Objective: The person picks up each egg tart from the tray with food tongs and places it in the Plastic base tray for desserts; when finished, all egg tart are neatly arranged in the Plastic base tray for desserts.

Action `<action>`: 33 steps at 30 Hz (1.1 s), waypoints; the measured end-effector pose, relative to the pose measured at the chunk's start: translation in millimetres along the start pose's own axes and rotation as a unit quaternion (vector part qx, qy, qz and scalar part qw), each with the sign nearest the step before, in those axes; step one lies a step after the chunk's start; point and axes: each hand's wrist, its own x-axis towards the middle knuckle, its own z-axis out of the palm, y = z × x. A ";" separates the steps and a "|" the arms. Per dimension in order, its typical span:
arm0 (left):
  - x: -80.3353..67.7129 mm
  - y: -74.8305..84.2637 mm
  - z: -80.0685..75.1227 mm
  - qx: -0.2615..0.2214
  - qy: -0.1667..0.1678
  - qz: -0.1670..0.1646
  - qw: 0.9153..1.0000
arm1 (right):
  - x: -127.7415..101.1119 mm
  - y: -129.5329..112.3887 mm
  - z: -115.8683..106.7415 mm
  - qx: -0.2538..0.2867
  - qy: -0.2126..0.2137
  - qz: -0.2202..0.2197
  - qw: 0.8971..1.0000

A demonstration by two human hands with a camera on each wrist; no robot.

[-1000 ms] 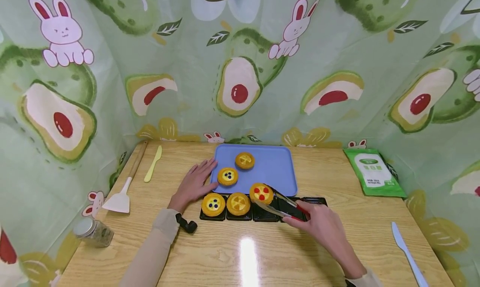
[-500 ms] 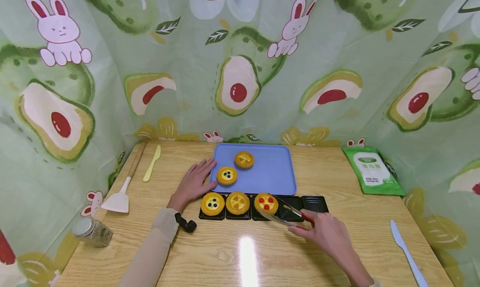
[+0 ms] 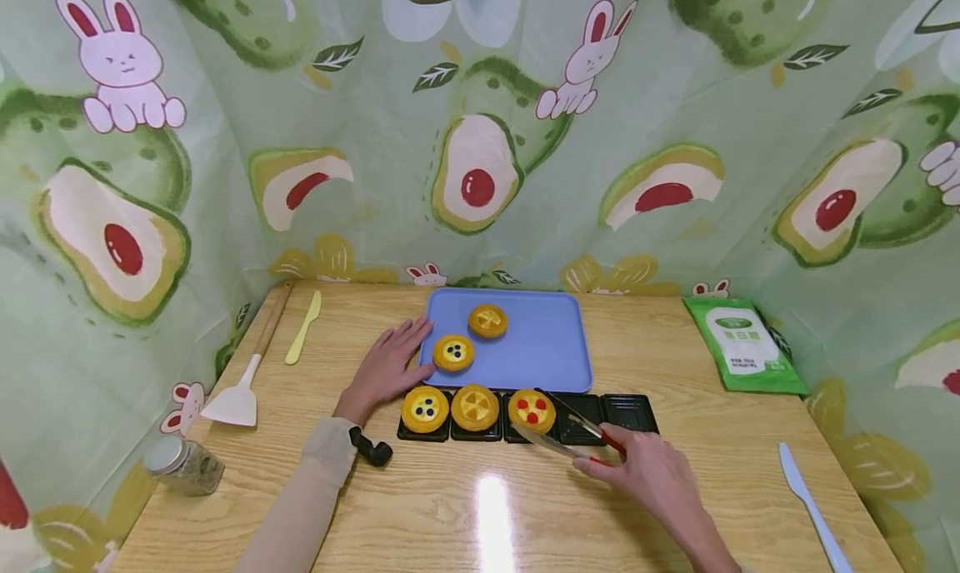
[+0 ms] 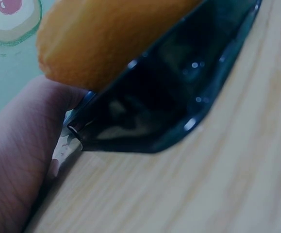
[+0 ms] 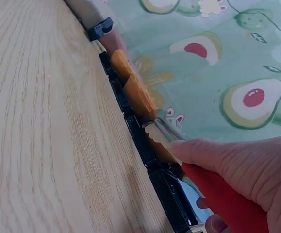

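Gripping the red-handled tongs [image 3: 570,440], the right hand [image 3: 645,473] sat at about 5 o'clock on the table [image 3: 480,515], its fingers curled round the handles. The tong blades stood parted, one on either side of the tart with red dots [image 3: 532,410], and whether they touched it could not be told. A second before, that tart hung between the blades at the near edge of the blue tray [image 3: 555,348]; now it rested in the third cup of the black mould row [image 3: 626,412], beside the sliced-pattern tart [image 3: 475,406] and the tart with dark dots [image 3: 424,408]. So three cups were filled and the two at the right end lay bare, a sign, as I judged it, that the transfer was past halfway.

Out at 10 o'clock from those cups, the left hand [image 3: 386,365] lay flat and relaxed on the wood against the tray's left edge, holding nothing, where it had been all along. Two tarts [image 3: 453,351] remained on the tray, the second [image 3: 487,320] further back.

Further off: a green packet [image 3: 742,344] at 2 o'clock, its white label too small to read, a pale knife [image 3: 806,494] at 4 o'clock, a jar [image 3: 182,466], a white spatula [image 3: 240,390] and a yellow knife [image 3: 303,327] at 9 to 10 o'clock.
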 end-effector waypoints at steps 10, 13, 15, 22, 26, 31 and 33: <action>-2.2 0.7 1.9 0.000 0.002 0.002 1.000 | 0.8 -2.4 5.0 0.032 -0.015 0.031 0.999; -2.6 0.7 2.7 0.003 0.004 0.003 1.000 | 1.4 -3.6 5.6 0.037 -0.012 0.033 0.999; -2.6 0.9 2.8 0.004 0.008 0.004 1.000 | 2.4 -4.5 5.9 0.039 -0.009 0.033 0.999; -2.4 0.9 2.4 0.005 0.007 0.001 1.000 | 7.7 -9.0 6.8 0.048 -0.005 0.040 0.998; -2.1 0.4 2.5 0.009 0.008 0.002 1.000 | 11.4 -10.0 6.2 0.043 0.002 0.039 0.998; -0.8 0.5 1.7 0.011 0.012 0.007 1.000 | 18.1 -9.3 4.4 0.045 0.009 0.030 0.999; 0.0 0.7 1.1 0.009 0.012 0.007 1.000 | 21.4 -8.4 3.2 0.047 0.008 0.027 0.998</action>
